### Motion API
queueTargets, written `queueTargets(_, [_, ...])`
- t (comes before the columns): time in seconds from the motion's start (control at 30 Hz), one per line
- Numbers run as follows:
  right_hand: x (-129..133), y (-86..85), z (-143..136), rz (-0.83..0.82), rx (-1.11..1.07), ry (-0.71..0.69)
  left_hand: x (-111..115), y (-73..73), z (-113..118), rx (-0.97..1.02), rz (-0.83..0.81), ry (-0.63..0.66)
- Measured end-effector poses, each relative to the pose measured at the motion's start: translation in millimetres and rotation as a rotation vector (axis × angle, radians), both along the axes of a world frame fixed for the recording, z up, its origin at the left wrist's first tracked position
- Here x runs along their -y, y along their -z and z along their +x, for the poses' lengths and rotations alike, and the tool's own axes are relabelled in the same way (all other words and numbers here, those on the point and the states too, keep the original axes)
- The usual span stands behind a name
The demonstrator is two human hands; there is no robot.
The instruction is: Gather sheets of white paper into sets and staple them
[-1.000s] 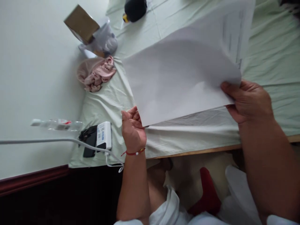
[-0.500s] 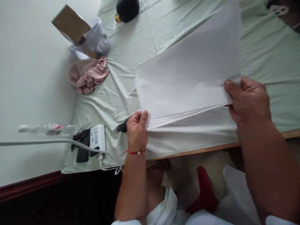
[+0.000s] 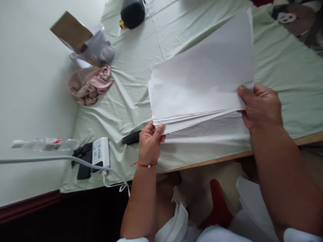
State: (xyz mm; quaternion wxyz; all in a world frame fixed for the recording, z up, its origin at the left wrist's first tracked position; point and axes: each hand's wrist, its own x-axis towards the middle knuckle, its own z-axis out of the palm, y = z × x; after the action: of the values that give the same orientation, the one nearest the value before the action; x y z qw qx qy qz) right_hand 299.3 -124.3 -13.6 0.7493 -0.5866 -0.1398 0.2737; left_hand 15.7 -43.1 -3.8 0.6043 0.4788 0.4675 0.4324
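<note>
Several large white paper sheets (image 3: pixel 202 77) are held above the bed-like surface with the pale green cloth (image 3: pixel 285 80). Their near edges are fanned slightly apart. My left hand (image 3: pixel 150 139), with a red string bracelet at the wrist, pinches the near left corner between thumb and fingers. At the near right corner, my right hand (image 3: pixel 261 104) grips the stack, its thumb on top and its fingers partly hidden below.
At the left lie a clear bottle (image 3: pixel 51 144), a white power strip (image 3: pixel 101 153) with a cable, a black object (image 3: pixel 131 137), pink cloth (image 3: pixel 94 85) and a cardboard box (image 3: pixel 72 32). A black case (image 3: pixel 133 13) is farther back.
The sheets have slid a little at the left, and their near edges are more fanned. My left thumb has shifted along the corner. The whole view has moved slightly.
</note>
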Motion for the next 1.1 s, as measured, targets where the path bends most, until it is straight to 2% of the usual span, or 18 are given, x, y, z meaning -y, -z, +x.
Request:
queueTargets(0.13, [0, 1.2, 0, -0.009, 0.031, -0.025, 2, -2.1, 0, -0.037, 0.007, -0.047])
queueTargets(0.37, [-2, -0.3, -2, 0.05, -0.041, -0.069, -1, -2.3, 0, -0.003, -0.039, -0.106])
queueTargets(0.5, [-2, -1.8, 0, -0.009, -0.068, -0.077, -5, 2.7, -1, 0.078, -0.058, -0.149])
queueTargets(0.7, [-1, -2.3, -4, -0.047, -0.058, -0.123, -7, 10.8, -5, 0.052, -0.024, -0.097])
queueTargets(0.9, [-3, 4.0, -3, -0.011, -0.046, -0.141, -8, 13.4, -5, 0.055, -0.003, -0.18])
queueTargets(1.1, [-6, 3.1, -4, -0.098, 0.025, -0.148, -8, 16.4, -2, 0.078, 0.041, -0.233])
